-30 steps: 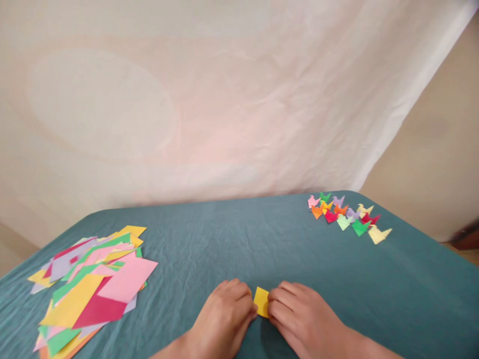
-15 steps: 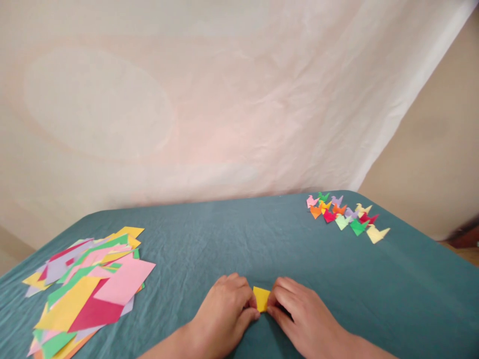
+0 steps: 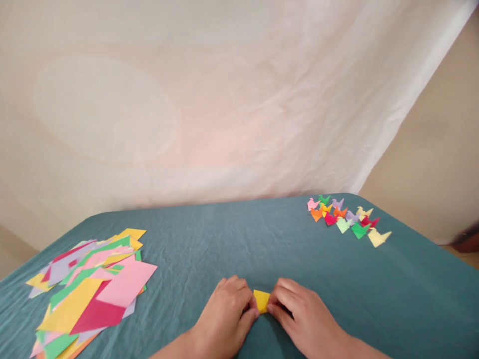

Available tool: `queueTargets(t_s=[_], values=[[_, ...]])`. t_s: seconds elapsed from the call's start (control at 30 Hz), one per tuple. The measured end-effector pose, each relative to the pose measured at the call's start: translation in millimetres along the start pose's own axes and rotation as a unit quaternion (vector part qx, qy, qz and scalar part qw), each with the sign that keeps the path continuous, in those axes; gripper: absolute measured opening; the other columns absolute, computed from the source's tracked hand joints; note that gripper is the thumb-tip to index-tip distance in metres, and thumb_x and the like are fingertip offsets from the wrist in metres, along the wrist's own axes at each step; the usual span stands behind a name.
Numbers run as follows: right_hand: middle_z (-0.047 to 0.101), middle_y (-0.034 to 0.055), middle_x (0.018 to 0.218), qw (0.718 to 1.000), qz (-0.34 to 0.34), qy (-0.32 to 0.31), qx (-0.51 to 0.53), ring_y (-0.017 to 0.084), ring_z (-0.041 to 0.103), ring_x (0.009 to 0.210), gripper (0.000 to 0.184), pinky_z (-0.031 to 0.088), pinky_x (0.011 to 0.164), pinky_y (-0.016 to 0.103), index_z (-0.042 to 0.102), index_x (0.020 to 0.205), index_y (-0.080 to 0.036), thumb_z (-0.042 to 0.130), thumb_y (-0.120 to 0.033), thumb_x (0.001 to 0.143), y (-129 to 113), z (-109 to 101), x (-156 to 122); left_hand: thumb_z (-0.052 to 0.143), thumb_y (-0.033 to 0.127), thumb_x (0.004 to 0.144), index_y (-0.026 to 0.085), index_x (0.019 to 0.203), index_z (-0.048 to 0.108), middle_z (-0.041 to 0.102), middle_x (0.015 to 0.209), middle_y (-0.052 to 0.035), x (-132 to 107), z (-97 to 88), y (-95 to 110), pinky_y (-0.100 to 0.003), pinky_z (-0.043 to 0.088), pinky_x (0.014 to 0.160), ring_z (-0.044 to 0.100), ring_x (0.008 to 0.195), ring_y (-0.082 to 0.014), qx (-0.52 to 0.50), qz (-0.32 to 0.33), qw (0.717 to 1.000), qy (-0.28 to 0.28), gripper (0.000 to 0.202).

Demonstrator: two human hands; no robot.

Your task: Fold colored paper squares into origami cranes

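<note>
A small folded yellow paper [image 3: 261, 300] lies on the teal tablecloth [image 3: 239, 239] near the front edge. My left hand [image 3: 225, 316] presses on its left side with curled fingers and thumb. My right hand [image 3: 302, 316] pinches its right side, fingers bent down onto the paper. Most of the paper is hidden under the fingertips of both hands.
A loose pile of coloured paper squares [image 3: 88, 284] spreads over the front left of the table. Several small folded paper figures [image 3: 346, 219] in many colours sit at the back right corner. A pale cloth backdrop [image 3: 209, 99] hangs behind the table.
The yellow paper shows smaller between my fingers than a second ago. Both hands have stayed in place, closing in slightly on it.
</note>
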State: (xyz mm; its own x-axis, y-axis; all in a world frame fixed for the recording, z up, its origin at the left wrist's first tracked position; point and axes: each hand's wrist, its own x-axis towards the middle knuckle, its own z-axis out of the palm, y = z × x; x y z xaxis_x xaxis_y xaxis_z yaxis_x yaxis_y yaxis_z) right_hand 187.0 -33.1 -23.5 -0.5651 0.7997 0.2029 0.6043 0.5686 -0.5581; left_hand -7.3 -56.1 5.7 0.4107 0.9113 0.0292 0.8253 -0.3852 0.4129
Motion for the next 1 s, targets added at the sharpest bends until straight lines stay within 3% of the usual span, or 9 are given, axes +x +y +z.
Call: queueTargets(t_s=[1.0], values=[[0.058, -0.0021, 0.071, 0.998, 0.043, 0.027, -0.041, 0.014, 0.055, 0.07, 0.015, 0.037, 0.062, 0.023, 0.057, 0.067, -0.019, 0.057, -0.009, 0.078, -2.0, 4.6, 5.1, 0.05, 0.017, 0.082, 0.018, 0.072, 0.057, 0.059, 0.079, -0.0024, 0.4, 1.0, 6.4, -0.03, 0.034, 0.07, 0.052, 0.08, -0.0185, 0.032, -0.035, 0.999, 0.023, 0.012]])
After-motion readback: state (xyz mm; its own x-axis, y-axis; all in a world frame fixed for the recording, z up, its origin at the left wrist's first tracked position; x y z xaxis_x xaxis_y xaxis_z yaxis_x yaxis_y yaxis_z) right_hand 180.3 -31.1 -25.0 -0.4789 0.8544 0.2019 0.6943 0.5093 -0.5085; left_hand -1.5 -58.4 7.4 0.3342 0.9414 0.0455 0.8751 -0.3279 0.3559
